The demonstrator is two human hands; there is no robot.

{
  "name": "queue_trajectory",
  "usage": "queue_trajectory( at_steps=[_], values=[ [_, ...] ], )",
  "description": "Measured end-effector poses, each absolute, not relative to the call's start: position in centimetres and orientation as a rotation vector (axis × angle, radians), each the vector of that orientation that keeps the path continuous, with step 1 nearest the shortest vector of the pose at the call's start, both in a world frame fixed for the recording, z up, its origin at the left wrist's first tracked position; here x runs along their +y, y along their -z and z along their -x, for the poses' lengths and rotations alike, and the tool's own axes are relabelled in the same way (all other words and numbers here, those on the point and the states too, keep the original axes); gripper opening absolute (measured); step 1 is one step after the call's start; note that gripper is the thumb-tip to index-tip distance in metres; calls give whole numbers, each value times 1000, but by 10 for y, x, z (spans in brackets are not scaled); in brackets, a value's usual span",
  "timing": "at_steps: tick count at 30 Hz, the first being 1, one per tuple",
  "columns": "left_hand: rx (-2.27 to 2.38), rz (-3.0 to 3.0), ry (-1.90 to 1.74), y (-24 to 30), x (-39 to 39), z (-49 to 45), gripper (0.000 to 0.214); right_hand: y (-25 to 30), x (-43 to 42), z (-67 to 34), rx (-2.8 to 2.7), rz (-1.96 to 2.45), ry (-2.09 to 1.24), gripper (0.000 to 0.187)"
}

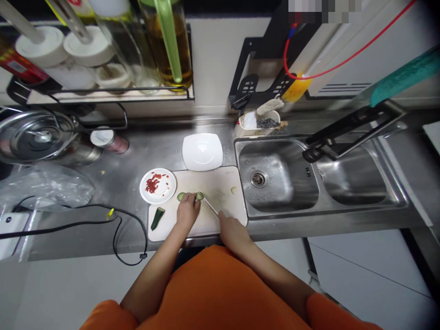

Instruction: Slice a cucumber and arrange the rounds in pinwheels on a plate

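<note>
My left hand [188, 210] is closed over a piece of cucumber [180, 196] on the white cutting board [223, 181]; the cut ends show on both sides of the fingers. My right hand [234, 233] grips a knife [211, 207], its blade pointing up and left to the cucumber's right end, where a round green slice [199, 195] shows. The fingers hide most of the held piece. Another dark green cucumber piece [157, 218] lies at the board's left side. A thin slice [233, 189] rests alone near the right edge.
A round white plate [146, 195] with small red pieces overlaps the board's upper left corner. Behind the board stands a square white plate [202, 151]. To the right is a double steel sink [280, 183] with a black faucet [337, 133]. A black cable [137, 220] runs along the left.
</note>
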State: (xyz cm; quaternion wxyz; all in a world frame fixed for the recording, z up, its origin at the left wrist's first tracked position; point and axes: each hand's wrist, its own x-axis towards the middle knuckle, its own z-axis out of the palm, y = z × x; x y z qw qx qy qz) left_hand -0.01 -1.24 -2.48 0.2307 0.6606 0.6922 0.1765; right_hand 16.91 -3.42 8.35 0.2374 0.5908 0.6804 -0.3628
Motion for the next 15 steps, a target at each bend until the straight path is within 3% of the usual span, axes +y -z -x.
queue_trajectory(
  at_steps=[15],
  values=[
    [1933, -1814, -533, 30, -15, -2, 26, -79, -34, -164, 1884, -1616, 994, 36]
  ],
)
